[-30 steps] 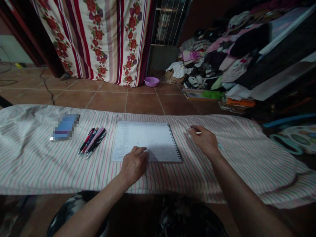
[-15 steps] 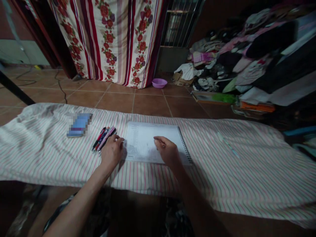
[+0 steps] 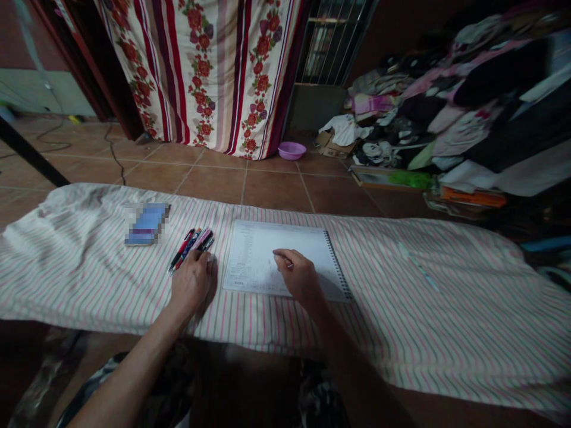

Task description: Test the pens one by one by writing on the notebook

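My left hand [image 3: 191, 284] lies on the striped cloth with its fingers stretched forward, the tips touching the near ends of a bundle of several pens [image 3: 193, 247]. Nothing is gripped in it. My right hand [image 3: 298, 276] rests on the lower middle of an open spiral notebook [image 3: 285, 252], fingers curled under, thumb and forefinger pressed together on the page. I see nothing in it. A pale pen [image 3: 416, 261] lies alone on the cloth to the right, well clear of both hands.
A blurred blue phone-like object [image 3: 146, 223] lies left of the pens. The striped cloth [image 3: 446, 297] covers a low surface. Beyond are a tiled floor, a floral curtain [image 3: 214, 71], a purple bowl [image 3: 291, 151] and a heap of clothes [image 3: 428, 119] at right.
My right hand left the pale pen on the cloth and came left onto the notebook. My left hand slid off the notebook's lower edge to the pens. The view shifted left.
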Demonstrator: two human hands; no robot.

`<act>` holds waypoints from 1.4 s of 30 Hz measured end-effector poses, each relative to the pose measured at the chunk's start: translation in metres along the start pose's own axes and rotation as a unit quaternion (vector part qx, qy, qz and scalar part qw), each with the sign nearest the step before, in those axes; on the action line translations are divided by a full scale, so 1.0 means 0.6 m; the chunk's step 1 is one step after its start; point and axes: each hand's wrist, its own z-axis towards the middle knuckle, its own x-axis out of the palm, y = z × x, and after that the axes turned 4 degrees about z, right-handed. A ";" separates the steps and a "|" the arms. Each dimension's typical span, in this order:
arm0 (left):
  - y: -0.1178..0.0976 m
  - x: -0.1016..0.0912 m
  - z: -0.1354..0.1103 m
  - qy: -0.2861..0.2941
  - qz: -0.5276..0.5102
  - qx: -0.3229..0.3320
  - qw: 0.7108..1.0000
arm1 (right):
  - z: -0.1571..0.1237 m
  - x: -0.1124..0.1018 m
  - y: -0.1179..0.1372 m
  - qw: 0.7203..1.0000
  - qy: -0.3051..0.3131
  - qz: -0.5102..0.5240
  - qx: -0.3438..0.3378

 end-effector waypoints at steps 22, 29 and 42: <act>-0.004 0.008 0.060 -0.067 -0.376 -0.126 0.915 | 0.008 -0.002 -0.007 0.998 -0.007 0.059 0.012; -0.060 0.002 0.064 0.001 -0.820 -0.200 0.536 | 0.006 -0.003 0.002 0.957 0.057 0.248 0.140; -0.140 -0.008 0.041 0.042 -0.875 -0.288 0.387 | 0.004 -0.014 0.011 0.899 0.022 0.390 0.200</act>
